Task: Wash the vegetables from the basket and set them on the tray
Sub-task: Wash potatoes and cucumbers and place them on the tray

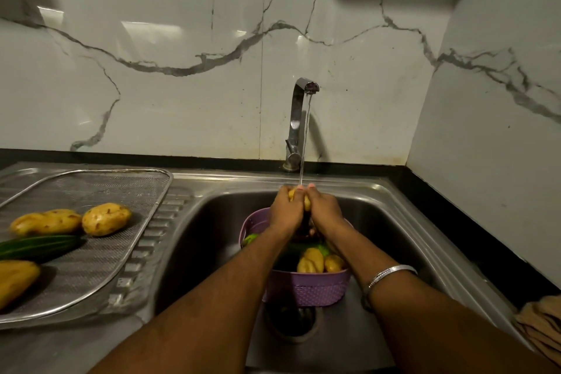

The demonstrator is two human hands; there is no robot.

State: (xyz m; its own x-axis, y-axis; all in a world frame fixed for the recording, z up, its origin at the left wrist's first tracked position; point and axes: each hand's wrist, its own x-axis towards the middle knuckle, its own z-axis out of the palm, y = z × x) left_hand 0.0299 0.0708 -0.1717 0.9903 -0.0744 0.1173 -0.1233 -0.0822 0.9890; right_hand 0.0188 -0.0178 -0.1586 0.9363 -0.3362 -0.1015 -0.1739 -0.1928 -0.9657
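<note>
Three potatoes point(106, 218), one cucumber point(39, 247), trayed.

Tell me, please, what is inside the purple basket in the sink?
The purple basket holds two potatoes at its near side and green vegetables, partly showing. Both forearms cross over it, so whatever else lies in its middle and bottom is hidden.

Both forearms are bare, without sleeves; a thin silver bangle point(391, 275) circles the right wrist, near the hand.
</note>
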